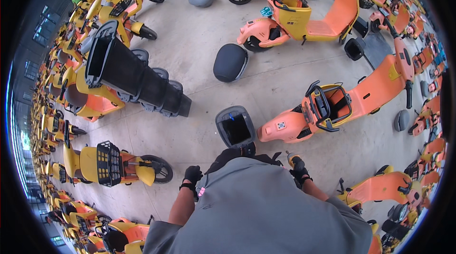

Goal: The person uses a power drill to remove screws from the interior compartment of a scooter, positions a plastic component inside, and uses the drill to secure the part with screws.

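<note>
While R hand [299, 173] grips a drill-like tool [296, 161], can't tell tbh if L hand [193, 174] is curled or loose; gray-rimmed bin [236, 128] on floor [190, 140] btwn, farther.

Left of the bin [221, 123], open floor [192, 135] was left through which the left hand [193, 174] could be passed. Right of the bin, the way was blocked by a scooter [363, 99] just beside its rim. Beyond the bin, passage was hindered by a seat [230, 63]; beyond and leftward, by a stack [142, 76].
</note>
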`<action>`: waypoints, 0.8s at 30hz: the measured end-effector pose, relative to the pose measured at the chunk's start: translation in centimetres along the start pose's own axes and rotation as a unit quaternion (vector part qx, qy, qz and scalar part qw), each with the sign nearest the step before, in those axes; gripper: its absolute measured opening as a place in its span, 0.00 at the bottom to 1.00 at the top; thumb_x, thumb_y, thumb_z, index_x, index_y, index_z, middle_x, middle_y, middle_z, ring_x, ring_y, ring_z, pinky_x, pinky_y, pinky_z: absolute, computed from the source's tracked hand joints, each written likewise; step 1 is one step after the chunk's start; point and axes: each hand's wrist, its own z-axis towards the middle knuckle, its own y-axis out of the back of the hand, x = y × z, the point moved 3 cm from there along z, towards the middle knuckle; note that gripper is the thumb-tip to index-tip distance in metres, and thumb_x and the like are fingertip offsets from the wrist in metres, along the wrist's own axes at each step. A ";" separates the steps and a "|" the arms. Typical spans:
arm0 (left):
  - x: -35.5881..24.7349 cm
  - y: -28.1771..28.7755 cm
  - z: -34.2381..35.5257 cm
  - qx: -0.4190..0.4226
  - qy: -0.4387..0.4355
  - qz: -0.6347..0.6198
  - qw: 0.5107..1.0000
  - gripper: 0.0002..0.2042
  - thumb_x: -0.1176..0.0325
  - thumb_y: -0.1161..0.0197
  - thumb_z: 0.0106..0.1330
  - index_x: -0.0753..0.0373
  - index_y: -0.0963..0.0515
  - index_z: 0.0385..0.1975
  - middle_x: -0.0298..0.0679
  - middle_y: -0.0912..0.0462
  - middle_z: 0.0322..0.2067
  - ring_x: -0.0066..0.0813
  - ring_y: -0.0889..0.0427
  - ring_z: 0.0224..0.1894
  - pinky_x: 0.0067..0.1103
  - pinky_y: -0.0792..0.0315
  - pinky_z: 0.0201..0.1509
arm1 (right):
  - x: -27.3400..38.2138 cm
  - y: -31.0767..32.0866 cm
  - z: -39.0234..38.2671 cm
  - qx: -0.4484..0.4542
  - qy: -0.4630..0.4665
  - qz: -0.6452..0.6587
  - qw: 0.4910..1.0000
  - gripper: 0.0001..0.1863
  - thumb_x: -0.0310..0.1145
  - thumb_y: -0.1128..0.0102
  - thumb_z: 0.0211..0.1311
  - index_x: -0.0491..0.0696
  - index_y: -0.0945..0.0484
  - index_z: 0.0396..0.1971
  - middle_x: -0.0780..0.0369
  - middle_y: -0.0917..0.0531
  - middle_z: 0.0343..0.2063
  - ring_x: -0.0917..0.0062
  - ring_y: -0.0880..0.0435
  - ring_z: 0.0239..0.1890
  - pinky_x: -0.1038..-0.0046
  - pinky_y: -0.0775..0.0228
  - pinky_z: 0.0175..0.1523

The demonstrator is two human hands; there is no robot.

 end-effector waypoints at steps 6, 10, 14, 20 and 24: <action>-1.4 1.8 1.9 -0.016 -0.046 0.086 0.995 0.12 0.67 0.32 0.37 0.60 0.30 0.17 0.39 0.20 0.21 0.41 0.22 0.28 0.32 0.28 0.29 | 0.1 -1.8 0.8 -0.085 0.130 0.019 0.988 0.36 0.49 0.39 0.43 0.48 0.36 0.53 0.55 0.32 0.51 0.62 0.37 0.56 0.68 0.47 0.60; -0.3 0.6 2.3 -0.026 -0.079 0.125 0.989 0.10 0.65 0.35 0.43 0.60 0.29 0.18 0.44 0.22 0.20 0.45 0.22 0.28 0.36 0.29 0.30 | 3.5 0.6 0.1 -0.259 0.293 0.052 0.919 0.30 0.48 0.37 0.42 0.48 0.31 0.46 0.54 0.28 0.45 0.58 0.32 0.50 0.65 0.41 0.55; 2.8 -1.8 2.6 -0.010 -0.081 0.102 0.991 0.09 0.63 0.38 0.46 0.60 0.29 0.19 0.47 0.23 0.20 0.48 0.23 0.28 0.37 0.29 0.30 | 4.6 1.3 0.4 -0.248 0.240 0.028 0.938 0.29 0.48 0.36 0.41 0.47 0.30 0.43 0.54 0.27 0.42 0.58 0.30 0.47 0.64 0.39 0.53; 4.4 -2.1 3.7 0.032 -0.081 0.116 0.989 0.07 0.64 0.42 0.49 0.61 0.27 0.21 0.50 0.22 0.22 0.49 0.22 0.28 0.38 0.29 0.31 | 4.4 1.6 0.0 -0.131 0.096 0.073 0.984 0.34 0.46 0.38 0.45 0.53 0.37 0.54 0.54 0.29 0.49 0.61 0.31 0.52 0.68 0.37 0.55; 2.0 0.0 4.8 0.051 -0.078 0.142 0.985 0.09 0.63 0.39 0.47 0.61 0.27 0.21 0.48 0.22 0.22 0.48 0.22 0.29 0.37 0.29 0.31 | 3.9 0.9 -0.7 -0.121 0.059 0.058 0.989 0.33 0.48 0.40 0.46 0.54 0.37 0.54 0.54 0.28 0.49 0.60 0.30 0.51 0.68 0.36 0.54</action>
